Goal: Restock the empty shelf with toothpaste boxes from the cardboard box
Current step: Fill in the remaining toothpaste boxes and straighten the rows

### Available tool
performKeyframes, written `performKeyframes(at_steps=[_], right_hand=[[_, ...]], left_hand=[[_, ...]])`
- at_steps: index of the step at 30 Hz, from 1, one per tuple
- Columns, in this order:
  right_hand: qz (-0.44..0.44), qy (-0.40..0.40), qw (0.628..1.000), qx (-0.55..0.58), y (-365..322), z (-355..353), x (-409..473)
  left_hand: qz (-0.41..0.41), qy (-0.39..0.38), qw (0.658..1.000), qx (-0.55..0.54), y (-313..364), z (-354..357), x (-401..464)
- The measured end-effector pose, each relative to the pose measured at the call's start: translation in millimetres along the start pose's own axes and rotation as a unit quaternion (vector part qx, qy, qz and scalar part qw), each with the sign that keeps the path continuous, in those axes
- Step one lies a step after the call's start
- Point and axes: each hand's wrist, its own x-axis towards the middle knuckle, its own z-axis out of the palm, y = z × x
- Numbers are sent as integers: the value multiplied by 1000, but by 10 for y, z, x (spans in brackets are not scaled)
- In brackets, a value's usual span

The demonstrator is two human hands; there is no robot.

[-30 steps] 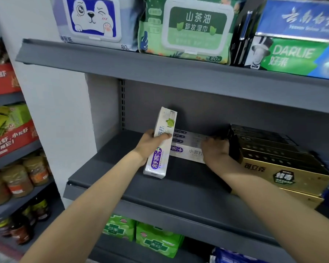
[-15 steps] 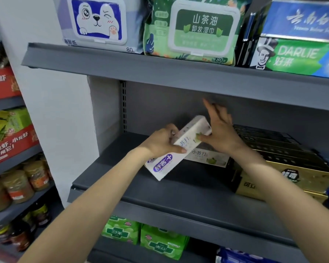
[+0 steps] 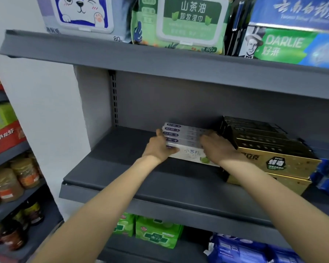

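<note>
Several white toothpaste boxes [image 3: 185,134] stand on edge in a row at the back middle of the grey shelf [image 3: 122,179]. The frontmost one shows its white face with a green lime. My left hand [image 3: 158,148] grips the left end of this front box. On its right end and top rests my right hand [image 3: 217,147], fingers curled over it. The cardboard box is out of view.
Stacked gold-and-black boxes [image 3: 270,149] touch the row on the right. The upper shelf holds wipe packs [image 3: 186,21] and Darlie boxes [image 3: 285,46]. Green packs [image 3: 156,236] and blue packs [image 3: 241,249] sit below. Jars [image 3: 10,183] fill the left rack.
The tilted white box that both hands were turning now stands level at the front of the row. Both hands came down with it and press on its ends.
</note>
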Motion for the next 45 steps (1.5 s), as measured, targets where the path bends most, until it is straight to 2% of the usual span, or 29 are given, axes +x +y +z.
performKeyframes(at_steps=[3,7,11,15,17,19,22,28,32,40,45], right_hand=[[33,15,998,-61,-122,83,-13],[56,29,997,-50,-177,160,-4],[74,58,995,34,-243,195,-112],[41,113,986,115,-352,169,-403],[15,133,973,190,-429,133,-614],[-13,148,956,254,-529,115,-857],[-51,147,944,290,-745,172,-1280],[-122,63,935,327,-1452,546,-2170],[-161,-4,926,342,-1957,858,-2642],[-213,-138,910,327,-3112,1358,-3259],[-218,-193,903,315,-3954,1640,-3349]], left_hand=[[-3,12,1000,10,34,57,-16],[-4,-8,999,46,21,23,-23],[23,47,984,169,126,-16,-187],[121,103,945,287,192,-93,-479],[170,129,921,327,202,-149,-696],[193,133,912,337,193,-219,-965],[189,133,927,295,63,-340,-1506],[68,87,956,273,-537,-461,-2762],[-17,42,961,273,-1023,-539,-3501],[-219,-9,934,282,-2064,-888,-4548],[-276,-98,915,278,-3027,-1347,-4841]])
